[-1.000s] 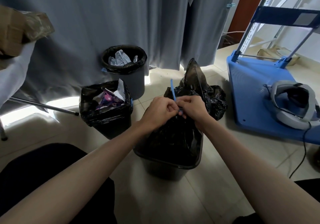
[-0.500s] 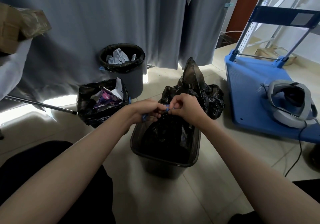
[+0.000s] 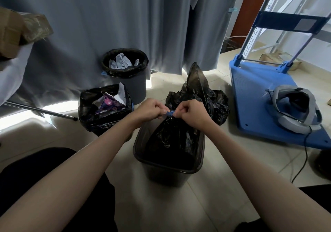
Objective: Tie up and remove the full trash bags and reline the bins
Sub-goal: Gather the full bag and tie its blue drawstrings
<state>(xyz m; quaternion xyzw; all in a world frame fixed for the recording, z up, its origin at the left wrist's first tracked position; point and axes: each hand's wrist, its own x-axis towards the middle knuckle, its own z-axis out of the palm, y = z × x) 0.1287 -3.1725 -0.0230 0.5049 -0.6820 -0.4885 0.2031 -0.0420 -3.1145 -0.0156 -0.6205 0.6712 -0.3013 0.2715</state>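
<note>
At far left a crumpled brown cardboard box (image 3: 17, 29) sits on a white-covered surface, with a thin metal rod (image 3: 41, 110) slanting across the pale tiled floor (image 3: 179, 205) below it. Next comes a square bin lined with a black plastic bag (image 3: 105, 109), filled with crumpled white paper and purple wrappers up to its rim. Just behind it, against the grey curtain (image 3: 125, 16), stands a round grey bin with a black liner (image 3: 126, 72) folded over its edge and white paper scraps inside.

In the middle, a dark rectangular plastic bin (image 3: 168, 165) holds a black trash bag (image 3: 172, 138) whose top is gathered into a neck rising above the rim. A blue drawstring tie (image 3: 169, 113) crosses that neck. The left hand (image 3: 149, 109), fingers curled shut, pinches one end of the tie; the right hand (image 3: 192, 113), also curled closed, pinches the other end. The two hands are close together, knuckles facing, both forearms reaching forward from the bottom corners.

Behind the right hand a loose heap of crumpled black plastic bags (image 3: 200, 92) lies on the floor beside the bin. At right, a blue plastic platform cart (image 3: 254, 97) with a metal handle frame carries a grey headset (image 3: 295, 109) whose black cable trails onto the floor.
</note>
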